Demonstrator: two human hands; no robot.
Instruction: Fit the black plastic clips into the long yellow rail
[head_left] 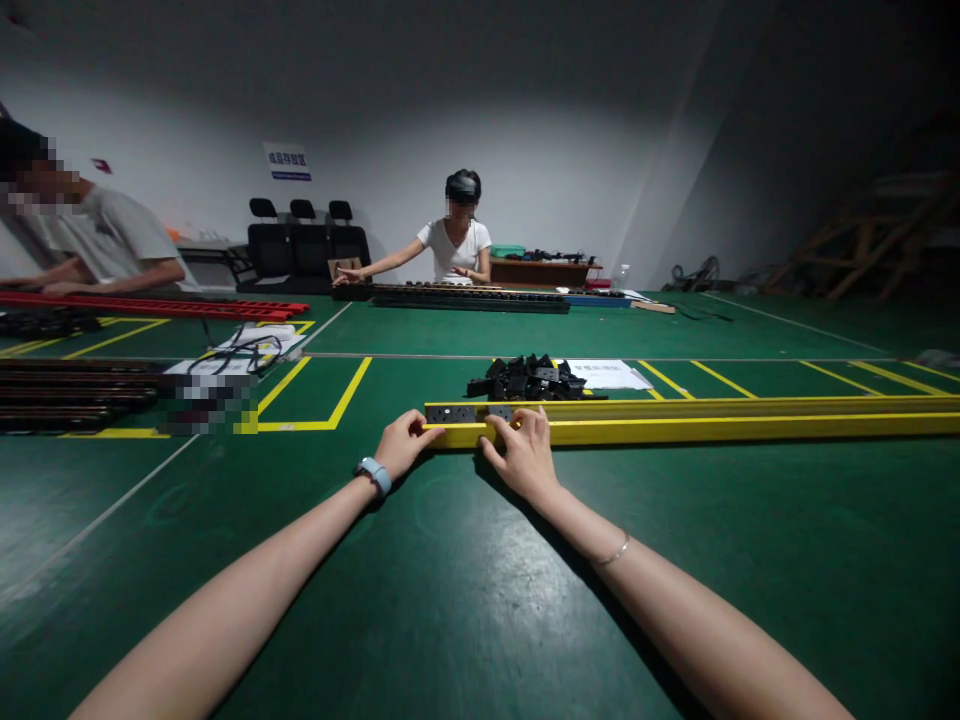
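Yellow rail [712,430]: left hand [403,442] is pinching its end, right hand [523,458] is clasping its near wall; uneven pulling risks skewing it.

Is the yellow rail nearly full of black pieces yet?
Barely begun. Two black pieces sit in the yellow rail at its left end. The left hand grips that end; the right hand lies over the rail beside them. A pile of pieces waits behind; the rest of the rail looks unfilled.

green floor [465,600] with yellow lines [349,394], long yellow rail [712,429], pile of black parts [529,378], white sheet [609,374], dark rails [75,395]
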